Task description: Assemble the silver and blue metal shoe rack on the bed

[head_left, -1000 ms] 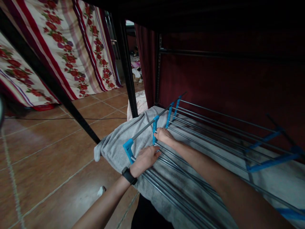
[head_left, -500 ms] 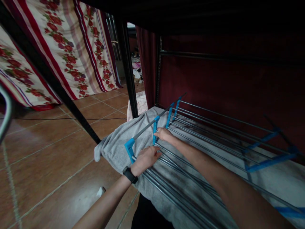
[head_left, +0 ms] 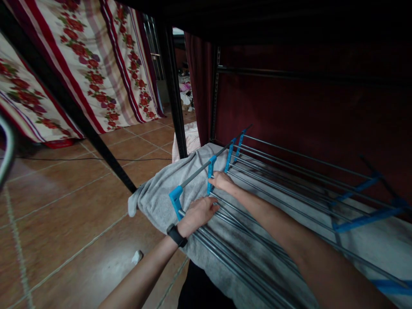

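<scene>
A rack of grey metal rods (head_left: 283, 178) joined by blue plastic brackets (head_left: 229, 156) lies on a grey blanket (head_left: 164, 182). My right hand (head_left: 222, 180) is closed at one blue bracket (head_left: 210, 174), its fingertips against the bracket where a rod meets it. Closer to me, my left hand (head_left: 200, 211), with a black watch on the wrist, curls over a metal rod (head_left: 227, 221); its fingertips are partly hidden. Beside it stands the end bracket (head_left: 175, 199), fixed to a dark side bar (head_left: 196, 174). Several loose-looking rods (head_left: 238, 272) run below my left hand.
A black metal bed frame post (head_left: 175, 94) rises beyond the blanket, and a slanting black bar (head_left: 93, 133) crosses the left. Dark red cloth (head_left: 273, 111) hangs behind. A flowered curtain (head_left: 93, 73) reaches the tiled floor (head_left: 80, 206), where a small white object (head_left: 137, 257) lies.
The view has shifted very slightly. Both hands keep their places on the rack, with no visible change in grip.
</scene>
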Demonstrator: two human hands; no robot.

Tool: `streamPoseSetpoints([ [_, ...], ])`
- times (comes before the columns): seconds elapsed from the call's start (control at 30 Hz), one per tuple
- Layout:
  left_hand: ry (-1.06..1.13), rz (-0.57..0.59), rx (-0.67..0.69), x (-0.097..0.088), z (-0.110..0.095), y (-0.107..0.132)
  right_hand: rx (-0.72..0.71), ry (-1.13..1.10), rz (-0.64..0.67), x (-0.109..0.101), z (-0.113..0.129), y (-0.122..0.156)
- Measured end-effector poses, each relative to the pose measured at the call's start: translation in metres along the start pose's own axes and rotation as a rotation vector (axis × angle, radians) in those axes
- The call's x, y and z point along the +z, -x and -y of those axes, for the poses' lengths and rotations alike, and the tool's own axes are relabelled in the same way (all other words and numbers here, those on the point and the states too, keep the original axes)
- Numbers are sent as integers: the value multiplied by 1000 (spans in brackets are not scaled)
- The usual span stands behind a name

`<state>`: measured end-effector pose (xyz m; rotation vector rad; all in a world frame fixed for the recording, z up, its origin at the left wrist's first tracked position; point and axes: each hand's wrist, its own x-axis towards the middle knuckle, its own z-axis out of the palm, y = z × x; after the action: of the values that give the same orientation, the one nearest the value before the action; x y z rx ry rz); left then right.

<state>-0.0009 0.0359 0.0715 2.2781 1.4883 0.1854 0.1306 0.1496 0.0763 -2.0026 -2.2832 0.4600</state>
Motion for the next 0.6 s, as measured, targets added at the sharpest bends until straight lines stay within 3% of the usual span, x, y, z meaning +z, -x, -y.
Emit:
streamPoseSetpoints([
  [0.43,0,-6,-23,1,0,-3,-14,36,-21,-11,7,13],
  [0.6,12,-38,-15,-6,-3,-2,-102,74,-156,-24,4,62],
])
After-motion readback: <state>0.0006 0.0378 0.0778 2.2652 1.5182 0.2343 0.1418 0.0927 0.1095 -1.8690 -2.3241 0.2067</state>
